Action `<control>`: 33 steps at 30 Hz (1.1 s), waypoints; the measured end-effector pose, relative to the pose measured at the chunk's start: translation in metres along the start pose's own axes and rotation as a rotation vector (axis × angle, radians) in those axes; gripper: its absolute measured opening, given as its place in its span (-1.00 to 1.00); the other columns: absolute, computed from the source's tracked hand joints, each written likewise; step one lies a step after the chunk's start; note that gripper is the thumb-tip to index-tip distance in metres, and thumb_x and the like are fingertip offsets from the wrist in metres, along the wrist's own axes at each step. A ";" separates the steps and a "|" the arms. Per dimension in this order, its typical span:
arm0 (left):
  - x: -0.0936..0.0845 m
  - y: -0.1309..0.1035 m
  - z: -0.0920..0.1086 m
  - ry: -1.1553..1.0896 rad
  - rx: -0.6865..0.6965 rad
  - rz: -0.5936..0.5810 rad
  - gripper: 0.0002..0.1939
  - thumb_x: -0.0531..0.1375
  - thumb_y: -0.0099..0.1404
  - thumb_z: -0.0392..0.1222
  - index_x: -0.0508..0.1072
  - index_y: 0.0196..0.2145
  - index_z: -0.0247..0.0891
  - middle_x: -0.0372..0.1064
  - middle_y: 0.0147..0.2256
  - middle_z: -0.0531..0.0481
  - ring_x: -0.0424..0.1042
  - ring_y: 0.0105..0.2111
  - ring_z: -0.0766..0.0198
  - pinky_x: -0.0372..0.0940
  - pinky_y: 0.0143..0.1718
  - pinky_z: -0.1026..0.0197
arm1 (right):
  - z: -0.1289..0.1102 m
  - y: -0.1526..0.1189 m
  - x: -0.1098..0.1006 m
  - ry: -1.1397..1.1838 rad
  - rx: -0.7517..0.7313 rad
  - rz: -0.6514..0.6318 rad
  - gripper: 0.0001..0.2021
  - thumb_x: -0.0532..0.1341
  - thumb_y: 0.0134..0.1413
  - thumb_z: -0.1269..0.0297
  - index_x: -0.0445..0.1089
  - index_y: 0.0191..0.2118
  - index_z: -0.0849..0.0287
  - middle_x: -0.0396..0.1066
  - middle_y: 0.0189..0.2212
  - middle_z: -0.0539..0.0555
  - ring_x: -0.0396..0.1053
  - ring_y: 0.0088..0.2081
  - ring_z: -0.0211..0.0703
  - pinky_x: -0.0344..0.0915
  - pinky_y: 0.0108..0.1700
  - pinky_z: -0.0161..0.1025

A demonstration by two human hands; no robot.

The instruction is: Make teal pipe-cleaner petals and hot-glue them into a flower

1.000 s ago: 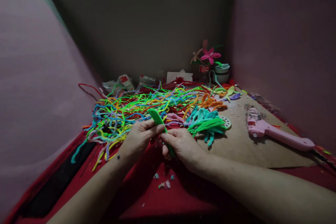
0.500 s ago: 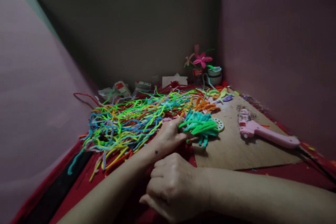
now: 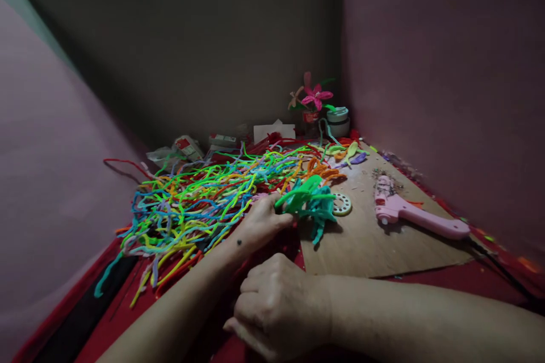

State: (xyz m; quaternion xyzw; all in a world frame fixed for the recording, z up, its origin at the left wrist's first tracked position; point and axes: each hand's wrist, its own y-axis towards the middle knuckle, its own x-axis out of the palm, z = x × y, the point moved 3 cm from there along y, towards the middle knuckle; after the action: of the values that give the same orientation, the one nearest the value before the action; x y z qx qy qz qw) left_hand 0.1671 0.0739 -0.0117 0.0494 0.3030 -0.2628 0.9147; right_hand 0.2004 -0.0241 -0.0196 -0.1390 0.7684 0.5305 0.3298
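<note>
While the left hand [image 3: 264, 218] holds green strips [image 3: 300, 195], the right hand [image 3: 272, 300] curls at its 6 o'clock

Clock directions are read from the left hand, with 12 toward the back wall. That hand is narrowed, thumb and forefinger closed around the near end of the green strips, which fan out toward 2 o'clock; its other fingertips are hidden. The right hand is folded into a loose fist, knuckles up, well apart from the strips. Whether anything is inside it, I cannot tell.

The green strips overlap turquoise strips [image 3: 321, 210] at 3 o'clock, which hang over a brown board [image 3: 361, 249]. Just beyond them, also at 3, a pale disc [image 3: 342, 204] with a ring of holes lies flat. Farther out at 3, a pink tool [image 3: 426, 218] rests on the board, its dark cord [image 3: 494, 258] running off toward the near right.

A tangled heap of fuzzy stems [image 3: 204, 193] in many colours spreads from 9 to 12 o'clock over red cloth [image 3: 464, 283]. Orange loops [image 3: 321, 170] sit at 2, with a yellow-green piece [image 3: 351, 153] and a purple piece [image 3: 355, 160] beyond, touching or nearly so.

At 1 o'clock, near the back wall, a pink flower [image 3: 317, 96] rises above a jar [image 3: 310, 119], just beside a lidded pot [image 3: 338, 122]. A white card [image 3: 275, 131] stands at 12. Toward 8 o'clock lies a long black strip [image 3: 85, 306].
</note>
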 end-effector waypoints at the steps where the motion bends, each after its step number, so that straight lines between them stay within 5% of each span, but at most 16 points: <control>1: -0.002 -0.001 0.002 -0.038 -0.012 -0.015 -0.87 0.16 -0.01 -0.21 0.34 -0.47 -0.32 0.16 -0.58 0.16 0.09 -0.58 0.45 0.02 -0.56 0.38 | 0.000 0.000 0.000 -0.006 0.007 -0.014 -0.70 0.07 0.00 0.24 0.29 -0.67 0.21 0.29 -0.75 -0.01 0.22 -0.68 -0.27 0.01 -0.67 -0.30; 13: -0.012 -0.010 0.005 -0.375 -0.178 -0.098 -0.83 0.20 0.03 -0.18 0.28 -0.48 -0.31 0.16 -0.68 0.16 0.00 -0.75 0.53 -0.14 -0.76 0.42 | 0.001 -0.001 0.002 -0.029 0.061 -0.066 -0.72 0.09 0.00 0.24 0.32 -0.65 0.21 0.34 -0.72 -0.01 0.27 -0.64 -0.26 0.00 -0.66 -0.29; 19: -0.004 -0.010 -0.006 -0.510 -0.239 -0.280 -0.85 0.18 0.04 -0.21 0.33 -0.43 -0.33 0.35 -0.61 0.03 -0.12 -0.80 0.57 -0.21 -0.82 0.43 | 0.002 -0.003 0.007 -0.031 0.043 -0.028 -0.71 0.07 0.00 0.25 0.32 -0.66 0.21 0.33 -0.73 -0.01 0.24 -0.66 -0.28 -0.05 -0.66 -0.29; 25: 0.000 -0.006 -0.012 -0.633 -0.191 -0.324 -0.86 0.14 0.10 -0.18 0.29 -0.45 -0.33 0.41 -0.53 -0.08 -0.13 -0.81 0.57 -0.19 -0.83 0.44 | 0.002 -0.002 0.007 -0.026 0.055 -0.025 -0.71 0.09 -0.02 0.25 0.31 -0.67 0.21 0.32 -0.74 -0.01 0.22 -0.67 -0.28 -0.06 -0.67 -0.29; 33: -0.011 -0.007 -0.007 -0.637 -0.228 -0.267 -0.83 0.15 0.11 -0.16 0.25 -0.48 -0.30 0.23 -0.66 0.12 -0.14 -0.80 0.59 -0.21 -0.81 0.45 | 0.001 -0.002 0.005 -0.026 0.059 -0.052 -0.71 0.08 0.00 0.24 0.31 -0.65 0.21 0.33 -0.72 0.00 0.26 -0.65 -0.26 -0.03 -0.67 -0.30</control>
State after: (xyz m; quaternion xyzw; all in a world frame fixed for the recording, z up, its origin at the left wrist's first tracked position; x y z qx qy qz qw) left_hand 0.1522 0.0745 -0.0099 -0.1772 0.0338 -0.3467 0.9204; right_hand 0.1978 -0.0236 -0.0246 -0.1422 0.7755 0.5006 0.3573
